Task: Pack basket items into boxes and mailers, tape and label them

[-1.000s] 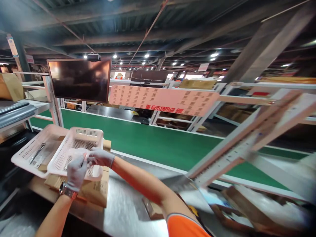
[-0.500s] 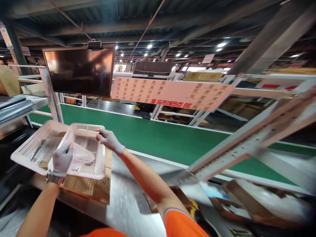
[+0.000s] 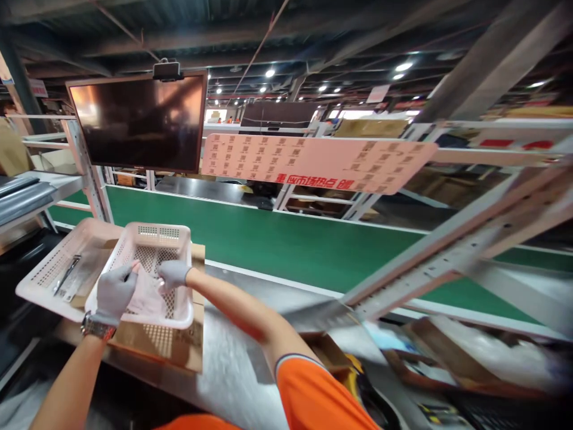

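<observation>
Both gloved hands are down inside the pale pink perforated basket (image 3: 154, 236), working a thin, clear plastic pouch (image 3: 147, 295) that lies on its mesh floor. Her or his left hand (image 3: 114, 291) is curled at the pouch's nine o'clock edge, fingers bent and pinching the film near its top corner; the right hand (image 3: 172, 275) meets it from two o'clock, fingers closed lightly on the opposite corner. Neither hand is spread flat; both look like loose pinches rather than fists, though the blur keeps me from saying how firmly the film is caught.

That basket sits on a flattened cardboard box (image 3: 179, 346) at the edge of the steel bench (image 3: 233, 382), and its nine o'clock side overlaps a second pink basket (image 3: 54, 272) holding a metal tool (image 3: 67, 275). Past them, at twelve o'clock, runs the green conveyor belt (image 3: 290, 251), with a dark monitor (image 3: 138, 122) hanging above.

What worries me from where I stand: the pouch is slick and limp, so a light two-corner pinch through gloves could let one side slip and fold back into the mesh. The basket is also perched on cardboard that overhangs the bench edge; a downward press or a tug towards six o'clock could tip basket and box off together. And the overlapped baskets may drag each other if one is shifted.
</observation>
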`<state>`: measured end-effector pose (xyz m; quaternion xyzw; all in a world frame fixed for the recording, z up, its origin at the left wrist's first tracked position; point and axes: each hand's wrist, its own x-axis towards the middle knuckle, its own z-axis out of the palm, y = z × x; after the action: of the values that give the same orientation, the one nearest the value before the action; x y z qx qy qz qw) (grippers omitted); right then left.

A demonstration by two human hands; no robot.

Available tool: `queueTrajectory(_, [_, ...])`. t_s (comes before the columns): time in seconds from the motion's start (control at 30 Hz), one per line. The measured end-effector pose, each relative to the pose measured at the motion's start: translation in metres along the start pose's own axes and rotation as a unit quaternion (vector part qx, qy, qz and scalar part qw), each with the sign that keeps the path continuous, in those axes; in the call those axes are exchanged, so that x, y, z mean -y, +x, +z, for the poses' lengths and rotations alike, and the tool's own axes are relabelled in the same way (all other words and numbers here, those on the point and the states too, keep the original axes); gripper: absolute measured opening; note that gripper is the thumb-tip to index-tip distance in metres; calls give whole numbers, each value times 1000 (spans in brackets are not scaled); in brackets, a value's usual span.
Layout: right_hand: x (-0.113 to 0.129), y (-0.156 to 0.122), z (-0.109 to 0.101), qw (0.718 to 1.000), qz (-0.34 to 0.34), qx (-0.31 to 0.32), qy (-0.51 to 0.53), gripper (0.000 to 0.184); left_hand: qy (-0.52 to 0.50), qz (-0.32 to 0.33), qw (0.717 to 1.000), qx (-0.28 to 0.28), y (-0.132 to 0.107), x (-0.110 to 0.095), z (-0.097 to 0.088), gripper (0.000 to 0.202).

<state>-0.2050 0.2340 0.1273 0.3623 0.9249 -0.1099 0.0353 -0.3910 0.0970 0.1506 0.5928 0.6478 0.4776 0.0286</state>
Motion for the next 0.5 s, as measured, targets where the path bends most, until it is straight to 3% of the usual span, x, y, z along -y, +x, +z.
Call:
queueTrajectory(0.1, [-20,-37,-19,982,54,-153,101,17,0,7,1000,8,1,-7,11,32])
queueTrajectory(0.2, [-27,-95,-28,894,78,-323,300,23,11,26,1000,9,3,-22,24,35])
queueTrajectory(0.27, [-22,-135,-26,842,50,-355,403,30,15,52,998,15,2,-40,34,35])
queueTrajectory(0.3, [-17,-154,-24,833,37,-359,419,32,14,68,997,18,1,-52,38,35])
queueTrajectory(0.4, [-3,-197,-18,866,47,-368,335,32,-3,119,992,31,-8,-95,53,34])
queueTrajectory(0.5, [-3,-226,-15,897,133,-355,228,50,-42,161,984,54,-30,-146,76,33])
